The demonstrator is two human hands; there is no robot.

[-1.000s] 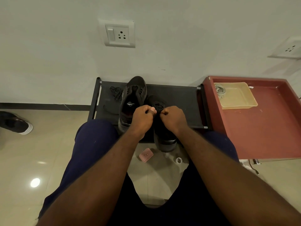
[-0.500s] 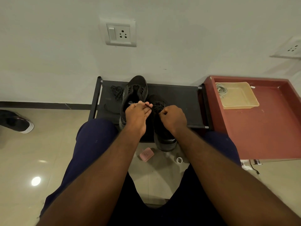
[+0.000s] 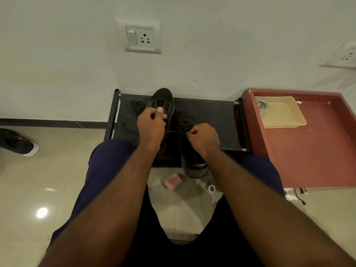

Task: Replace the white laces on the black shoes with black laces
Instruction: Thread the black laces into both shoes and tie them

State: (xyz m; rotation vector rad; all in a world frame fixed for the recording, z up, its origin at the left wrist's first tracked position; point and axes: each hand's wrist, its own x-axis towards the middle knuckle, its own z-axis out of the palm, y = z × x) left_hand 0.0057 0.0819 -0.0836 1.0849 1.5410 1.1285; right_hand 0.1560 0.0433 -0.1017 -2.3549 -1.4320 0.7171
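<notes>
Two black shoes stand on a low black rack (image 3: 212, 116). The left shoe (image 3: 163, 99) has no lace in its eyelets. The right shoe (image 3: 192, 157) carries a black lace (image 3: 174, 131) that runs taut from its eyelets to my left hand (image 3: 152, 126), which pinches the lace above the left shoe. My right hand (image 3: 204, 137) is curled over the right shoe's tongue, pinching the lace's other part. A loose bundle of black lace (image 3: 137, 106) lies on the rack's far left. White laces (image 3: 262, 106) lie in a beige tray (image 3: 285, 120).
The beige tray sits on a red table (image 3: 317, 151) to the right. A pink case (image 3: 173, 181) and a small white ring (image 3: 211, 188) lie on the tiled floor under my knees. Another dark shoe (image 3: 19, 143) lies at far left. A wall socket (image 3: 141, 37) is above.
My left hand has moved up and to the left, drawing the black lace out taut from the right shoe. My right hand has stayed on that shoe.
</notes>
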